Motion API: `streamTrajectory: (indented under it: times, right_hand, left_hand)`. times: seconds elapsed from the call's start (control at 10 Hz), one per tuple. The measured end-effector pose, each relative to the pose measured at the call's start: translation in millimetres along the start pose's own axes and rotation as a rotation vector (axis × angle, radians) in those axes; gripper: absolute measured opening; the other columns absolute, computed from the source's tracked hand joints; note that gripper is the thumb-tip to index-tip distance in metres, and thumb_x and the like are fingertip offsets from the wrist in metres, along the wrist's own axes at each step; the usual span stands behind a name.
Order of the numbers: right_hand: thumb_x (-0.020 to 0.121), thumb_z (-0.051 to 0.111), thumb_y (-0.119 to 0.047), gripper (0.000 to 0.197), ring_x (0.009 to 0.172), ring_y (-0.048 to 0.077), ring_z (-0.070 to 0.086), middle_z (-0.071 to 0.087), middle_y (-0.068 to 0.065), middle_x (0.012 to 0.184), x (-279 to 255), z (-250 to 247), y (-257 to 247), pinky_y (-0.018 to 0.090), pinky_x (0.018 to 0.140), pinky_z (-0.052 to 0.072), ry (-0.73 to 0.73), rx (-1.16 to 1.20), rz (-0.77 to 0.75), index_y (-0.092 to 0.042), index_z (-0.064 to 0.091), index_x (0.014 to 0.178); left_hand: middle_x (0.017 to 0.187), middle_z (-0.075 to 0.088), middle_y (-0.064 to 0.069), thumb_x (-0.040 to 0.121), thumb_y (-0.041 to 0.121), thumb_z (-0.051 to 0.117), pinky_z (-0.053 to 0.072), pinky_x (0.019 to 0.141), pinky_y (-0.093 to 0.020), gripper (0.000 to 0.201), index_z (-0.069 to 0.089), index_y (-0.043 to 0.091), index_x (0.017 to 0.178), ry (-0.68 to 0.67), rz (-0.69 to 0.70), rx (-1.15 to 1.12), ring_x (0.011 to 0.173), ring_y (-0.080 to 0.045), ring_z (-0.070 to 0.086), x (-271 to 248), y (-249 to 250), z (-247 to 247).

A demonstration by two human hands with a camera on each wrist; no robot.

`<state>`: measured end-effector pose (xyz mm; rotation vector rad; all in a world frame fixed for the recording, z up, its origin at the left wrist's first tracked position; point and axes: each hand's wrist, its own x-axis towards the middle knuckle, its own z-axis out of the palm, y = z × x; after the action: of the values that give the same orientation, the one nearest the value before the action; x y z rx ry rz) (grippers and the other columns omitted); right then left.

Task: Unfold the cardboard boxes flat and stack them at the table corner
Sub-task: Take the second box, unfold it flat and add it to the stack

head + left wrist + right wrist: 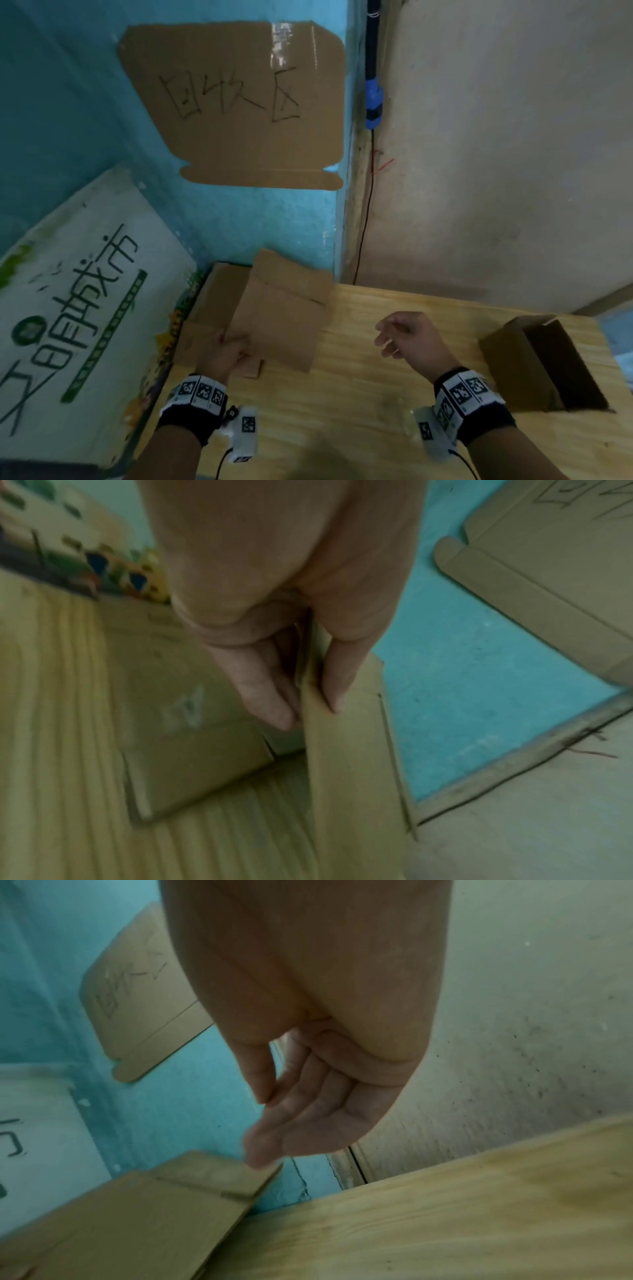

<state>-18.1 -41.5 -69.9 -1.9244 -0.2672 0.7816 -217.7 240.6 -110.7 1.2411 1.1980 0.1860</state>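
Left hand (228, 354) grip pinching flattened box (281, 318), lower sheets seemingly hidden

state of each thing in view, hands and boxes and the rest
left hand: pinches the flattened box's near edge
right hand: empty, fingers relaxed, above the table
flattened box: flat, held tilted over the stack
stack: flat cardboard at the table's far left corner
open box: still unfolded into shape, on its side, right of the table
table: wooden
sign: cardboard, stuck on the blue wall
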Motion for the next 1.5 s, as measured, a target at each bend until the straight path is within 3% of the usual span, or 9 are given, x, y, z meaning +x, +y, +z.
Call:
streamTrajectory:
  times: [0.2,0.4,0.6,0.8,1.0,1.1,1.2,1.3,1.5]
  right_hand:
    - [0.098,0.062,-0.002,0.015,0.047,0.019,0.057,0.072,0.008,0.068,-3,14,-4,0.027,0.046,0.049,-0.155,-0.054,0.0,0.002,0.074,0.092]
    - [0.1,0.059,-0.003,0.016,0.05,0.019,0.06,0.071,0.012,0.074,-4,18,3,0.029,0.05,0.049,-0.12,-0.068,0.045,-0.003,0.073,0.095]
    - [0.101,0.056,-0.004,0.018,0.055,0.018,0.065,0.073,0.011,0.077,-11,6,18,0.027,0.052,0.052,-0.069,-0.128,0.119,-0.008,0.073,0.098]
    - [0.1,0.056,-0.003,0.015,0.058,0.017,0.065,0.072,0.012,0.081,-12,0,26,0.031,0.056,0.053,-0.063,-0.147,0.178,-0.008,0.07,0.103]
    - [0.101,0.062,-0.025,0.015,0.063,0.022,0.065,0.071,0.013,0.086,-6,14,16,0.035,0.06,0.053,-0.112,-0.063,0.173,-0.011,0.068,0.105]
    - [0.099,0.059,-0.045,0.033,0.066,0.026,0.066,0.07,0.013,0.088,-5,26,5,0.037,0.063,0.052,-0.166,0.078,0.185,-0.015,0.066,0.111]
    - [0.099,0.055,-0.05,0.038,0.069,0.026,0.067,0.07,0.011,0.089,-3,34,-3,0.037,0.064,0.052,-0.196,0.109,0.155,-0.018,0.066,0.114]
    - [0.095,0.054,-0.055,0.043,0.073,0.026,0.069,0.072,0.015,0.092,-1,34,-5,0.038,0.069,0.051,-0.195,0.131,0.116,-0.02,0.066,0.116]
    - [0.085,0.053,-0.059,0.052,0.091,0.032,0.073,0.074,0.016,0.098,2,27,1,0.038,0.077,0.052,-0.174,0.114,0.104,-0.021,0.067,0.116]
  left_hand:
    - [0.078,0.059,-0.021,0.08,-0.006,0.055,0.052,0.061,-0.04,0.021,0.048,0.012,0.074,0.307,0.074,0.404,0.066,-0.032,0.056,41,-18,-46]
    - [0.098,0.063,-0.02,0.085,0.007,0.056,0.05,0.07,-0.041,0.013,0.059,0.003,0.097,0.35,-0.038,0.4,0.079,-0.037,0.059,68,-31,-48]
    - [0.133,0.058,-0.012,0.071,0.039,0.071,0.055,0.086,-0.057,0.075,0.049,0.014,0.138,0.282,-0.237,0.194,0.099,-0.044,0.064,105,-70,-55]
    - [0.137,0.055,-0.021,0.094,0.018,0.06,0.056,0.09,-0.045,0.05,0.049,0.002,0.14,0.392,-0.227,0.067,0.12,-0.041,0.059,102,-36,-68]
    - [0.149,0.035,-0.033,0.097,0.016,0.056,0.037,0.111,-0.058,0.059,0.035,-0.008,0.146,0.578,-0.184,0.215,0.135,-0.049,0.039,84,-28,-46]
    - [0.156,0.026,-0.03,0.106,0.013,0.032,0.038,0.112,-0.047,0.049,0.027,-0.011,0.149,0.277,-0.104,1.198,0.138,-0.039,0.039,77,-37,-19]
    - [0.153,0.038,-0.021,0.097,0.021,0.051,0.039,0.11,-0.053,0.051,0.042,0.002,0.144,0.171,-0.033,1.12,0.135,-0.041,0.042,83,-29,-4]
    - [0.163,-0.015,-0.02,0.096,0.039,0.059,0.025,0.118,-0.052,0.101,-0.012,-0.003,0.154,0.063,-0.157,1.14,0.15,-0.045,-0.001,73,-18,12]
    - [0.155,-0.037,-0.021,0.083,0.05,0.067,0.01,0.122,-0.055,0.128,-0.029,-0.004,0.148,-0.015,-0.207,1.228,0.146,-0.045,-0.026,79,-24,6]
